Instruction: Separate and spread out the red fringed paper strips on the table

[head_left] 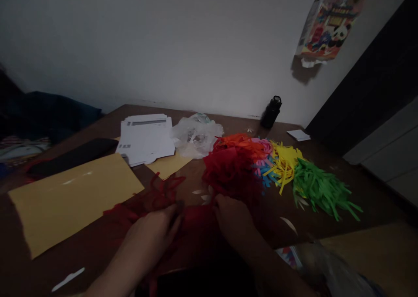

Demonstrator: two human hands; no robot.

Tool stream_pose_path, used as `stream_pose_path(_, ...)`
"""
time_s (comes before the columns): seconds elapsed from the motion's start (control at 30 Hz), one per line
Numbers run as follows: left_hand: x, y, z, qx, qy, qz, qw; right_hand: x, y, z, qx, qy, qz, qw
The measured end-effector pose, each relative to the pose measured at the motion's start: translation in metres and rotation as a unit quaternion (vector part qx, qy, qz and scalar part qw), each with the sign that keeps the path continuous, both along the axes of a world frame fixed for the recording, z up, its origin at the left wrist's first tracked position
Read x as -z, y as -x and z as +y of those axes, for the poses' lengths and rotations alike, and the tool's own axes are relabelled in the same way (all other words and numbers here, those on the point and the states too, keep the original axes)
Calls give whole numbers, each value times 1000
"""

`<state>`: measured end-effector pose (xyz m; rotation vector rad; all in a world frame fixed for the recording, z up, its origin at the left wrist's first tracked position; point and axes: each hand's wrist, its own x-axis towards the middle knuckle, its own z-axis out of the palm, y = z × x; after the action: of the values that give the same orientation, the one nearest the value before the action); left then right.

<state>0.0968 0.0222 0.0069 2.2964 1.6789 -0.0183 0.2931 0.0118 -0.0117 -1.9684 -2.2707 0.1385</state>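
Near the table's front edge, my left hand (pixel 156 227) and my right hand (pixel 231 216) each pinch one end of a red fringed strip (pixel 197 215), which looks like paper. It stretches flat between them. Loose red fringes (pixel 166 190) curl up beside my left hand, and more red lies dimly under that wrist. Just beyond my right hand is a heap of dark red fringe (pixel 227 170). Orange fringe (pixel 240 140), pink fringe (pixel 263 146), blue fringe (pixel 267 175), yellow fringe (pixel 285 160) and green fringe (pixel 320 188) curve away to the right.
Left of my hands lie a yellow sheet (pixel 75 192), a dark flat piece (pixel 78 155) and white printed sheets (pixel 146 138). A crumpled clear plastic bag (pixel 197 133) sits behind. Against the wall stands a black bottle (pixel 271 113). Pale paper scraps (pixel 289 224) dot the brown table (pixel 313 227).
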Motion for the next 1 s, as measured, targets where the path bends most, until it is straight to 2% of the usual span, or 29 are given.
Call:
stream_pose_path(0.07, 0, -1, 0, -3, 3, 4, 1000, 2, 0, -4, -26, -59, 6, 998)
stream_pose_path(0.17, 1, -4, 1, -16, 14, 14, 1000, 5, 0, -20, -189, -147, 50, 970)
stream_pose_path(0.23, 3, -5, 2, -26, 20, 20, 999, 8, -1, -33, -295, -142, 79, 941)
stream_pose_path(0.3, 4, -5, 1, -31, 20, 20, 999, 12, -4, -44, -335, -128, 86, 930)
stream_pose_path(0.4, 6, -2, -1, -32, 21, 6, 999, 19, -11, -55, -322, -146, 95, 931)
stream_pose_path(0.5, 11, 4, -4, -35, 18, -18, 999, 21, -21, -61, -271, -179, 142, 935)
stream_pose_path(0.67, 24, 15, -10, -36, -36, -107, 993, 14, -31, -67, -158, -237, 220, 933)
stream_pose_path(0.83, 26, 20, -16, -43, -99, -179, 978, 5, -26, -60, -107, -300, 237, 918)
stream_pose_path(0.9, 23, 21, -19, -31, -119, -200, 972, 0, -23, -52, -100, -290, 235, 922)
stream_pose_path(1.0, 21, 22, -22, -2, -160, -223, 962, -3, -19, -36, -102, -222, 239, 940)
